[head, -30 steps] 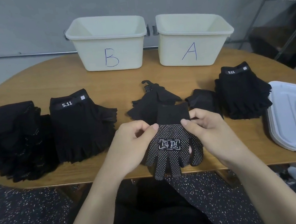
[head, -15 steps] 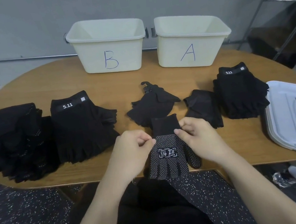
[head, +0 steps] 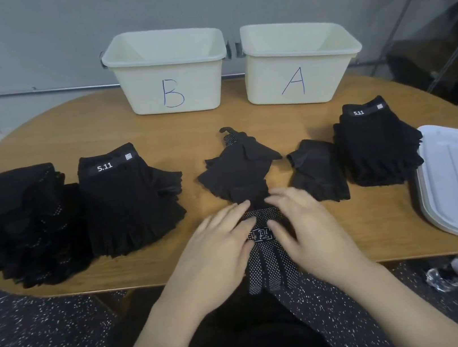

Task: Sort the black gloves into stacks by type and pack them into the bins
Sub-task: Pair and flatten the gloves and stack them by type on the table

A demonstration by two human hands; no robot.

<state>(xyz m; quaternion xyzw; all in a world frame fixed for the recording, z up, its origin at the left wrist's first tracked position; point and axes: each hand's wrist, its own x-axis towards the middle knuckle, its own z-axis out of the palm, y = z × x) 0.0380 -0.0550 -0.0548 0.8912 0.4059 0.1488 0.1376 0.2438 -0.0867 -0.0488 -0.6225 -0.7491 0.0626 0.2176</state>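
While flat on the dotted glove (head: 267,259), left hand (head: 218,252) and right hand (head: 311,232).

dotted glove (head: 267,259) | flat, table edge | bins (head: 168,72) upright, rear

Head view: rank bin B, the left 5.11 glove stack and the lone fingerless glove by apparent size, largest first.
1. bin B and the left 5.11 glove stack: alike, unranked; the stack is nearer.
2. lone fingerless glove, clearly smallest.
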